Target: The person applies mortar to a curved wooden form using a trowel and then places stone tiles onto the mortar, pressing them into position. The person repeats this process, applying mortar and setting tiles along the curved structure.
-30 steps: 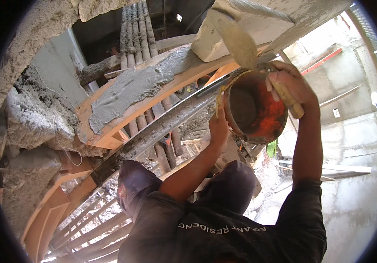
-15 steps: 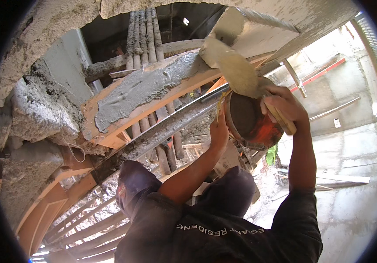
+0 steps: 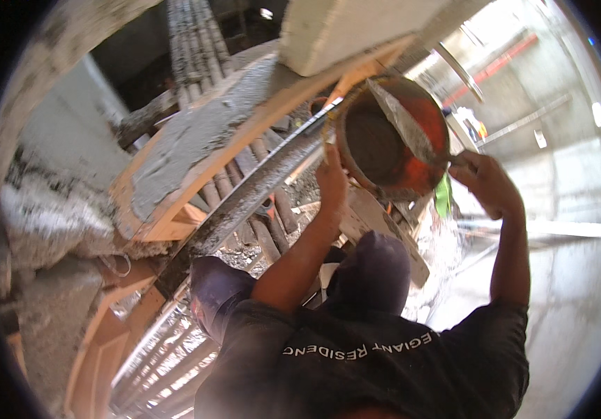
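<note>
A round reddish bucket (image 3: 431,174) is tilted so its open mouth faces me, with dark grey mortar (image 3: 369,140) inside. My left hand (image 3: 332,180) grips the bucket at its left rim. In my right hand (image 3: 487,183) is the handle of a trowel, fingers wrapped round it. The trowel's pointed blade (image 3: 412,129) lies across the bucket's mouth. Just beyond, wet grey mortar (image 3: 195,140) covers the top of a curved wooden form (image 3: 223,157). A pale block (image 3: 342,35) stands at the form's upper right end.
A metal beam (image 3: 258,195) runs diagonally beneath the form. Bamboo poles (image 3: 199,42) stand behind it. Rough broken concrete (image 3: 56,209) juts out at the left. Wooden slats (image 3: 167,363) lie low at the left, and a grey concrete surface (image 3: 566,293) spreads on the right.
My right hand has drawn the trowel down and right, away from the block and over the bucket's mouth. The bucket has turned more toward me, and the view has shifted.
</note>
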Action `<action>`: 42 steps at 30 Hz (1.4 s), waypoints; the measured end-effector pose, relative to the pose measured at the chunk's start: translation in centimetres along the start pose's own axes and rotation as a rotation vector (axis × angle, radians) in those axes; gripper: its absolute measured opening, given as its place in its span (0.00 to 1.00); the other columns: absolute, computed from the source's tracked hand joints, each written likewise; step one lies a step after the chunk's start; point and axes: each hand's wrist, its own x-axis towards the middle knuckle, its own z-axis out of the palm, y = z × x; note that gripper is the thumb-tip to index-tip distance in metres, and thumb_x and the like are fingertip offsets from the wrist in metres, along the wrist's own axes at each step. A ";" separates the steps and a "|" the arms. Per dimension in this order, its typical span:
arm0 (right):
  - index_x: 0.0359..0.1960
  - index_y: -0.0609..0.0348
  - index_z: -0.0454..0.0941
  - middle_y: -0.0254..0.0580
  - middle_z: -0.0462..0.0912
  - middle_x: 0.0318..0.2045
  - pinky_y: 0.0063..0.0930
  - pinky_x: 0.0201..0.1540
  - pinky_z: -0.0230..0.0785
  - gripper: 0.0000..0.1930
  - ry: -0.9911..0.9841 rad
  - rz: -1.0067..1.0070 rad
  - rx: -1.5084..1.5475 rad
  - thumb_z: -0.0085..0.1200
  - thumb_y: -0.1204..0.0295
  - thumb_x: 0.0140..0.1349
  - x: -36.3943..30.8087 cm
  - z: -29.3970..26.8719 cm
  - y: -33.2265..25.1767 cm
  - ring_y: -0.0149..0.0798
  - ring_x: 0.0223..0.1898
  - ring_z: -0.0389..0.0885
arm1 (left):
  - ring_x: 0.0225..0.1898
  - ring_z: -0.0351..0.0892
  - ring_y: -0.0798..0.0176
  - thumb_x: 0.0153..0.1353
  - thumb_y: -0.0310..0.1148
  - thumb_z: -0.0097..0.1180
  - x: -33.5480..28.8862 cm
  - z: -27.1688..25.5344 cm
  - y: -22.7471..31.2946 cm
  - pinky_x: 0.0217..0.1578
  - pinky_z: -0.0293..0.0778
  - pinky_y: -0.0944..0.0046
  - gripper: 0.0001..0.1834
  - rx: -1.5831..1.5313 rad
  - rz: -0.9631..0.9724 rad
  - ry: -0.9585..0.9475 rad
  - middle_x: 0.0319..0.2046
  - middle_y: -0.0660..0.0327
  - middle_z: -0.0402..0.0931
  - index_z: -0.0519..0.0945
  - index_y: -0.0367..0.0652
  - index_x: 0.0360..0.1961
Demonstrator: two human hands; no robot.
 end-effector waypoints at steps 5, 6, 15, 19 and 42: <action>0.33 0.63 0.73 0.52 0.78 0.27 0.43 0.36 0.67 0.20 0.003 0.081 -0.218 0.59 0.56 0.54 1.2 -0.7 6.9 0.49 0.31 0.78 | 0.34 0.74 0.68 0.67 0.53 0.39 -0.6 1.2 0.5 0.34 0.70 0.65 0.28 0.076 0.000 -0.107 0.34 0.61 0.75 0.76 0.37 0.43; 0.34 0.63 0.74 0.53 0.79 0.28 0.45 0.38 0.68 0.20 0.004 0.041 -0.385 0.56 0.55 0.56 2.5 -0.1 7.9 0.51 0.33 0.79 | 0.35 0.74 0.68 0.67 0.54 0.39 -0.6 1.3 0.4 0.35 0.70 0.65 0.28 0.068 0.017 -0.134 0.36 0.60 0.75 0.75 0.36 0.44; 0.37 0.58 0.78 0.46 0.80 0.37 0.40 0.39 0.76 0.11 0.323 -0.102 -0.757 0.47 0.69 0.57 8.1 7.9 7.4 0.47 0.38 0.82 | 0.39 0.74 0.65 0.67 0.53 0.37 0.3 0.1 0.3 0.41 0.70 0.60 0.29 0.129 0.048 -0.208 0.37 0.60 0.76 0.76 0.36 0.45; 0.36 0.60 0.78 0.48 0.81 0.37 0.41 0.40 0.76 0.10 0.138 -0.200 -0.816 0.47 0.70 0.57 6.5 9.7 7.3 0.47 0.38 0.83 | 0.40 0.76 0.64 0.67 0.52 0.39 0.5 0.1 0.7 0.41 0.72 0.62 0.28 0.111 0.088 -0.183 0.39 0.56 0.77 0.75 0.34 0.46; 0.29 0.65 0.77 0.44 0.79 0.23 0.31 0.27 0.72 0.24 -0.169 -0.034 0.497 0.48 0.52 0.62 5.7 10.6 2.7 0.35 0.22 0.79 | 0.43 0.71 0.66 0.68 0.51 0.34 0.4 -0.4 -1.5 0.44 0.69 0.62 0.28 0.113 0.125 -0.239 0.41 0.59 0.73 0.73 0.36 0.50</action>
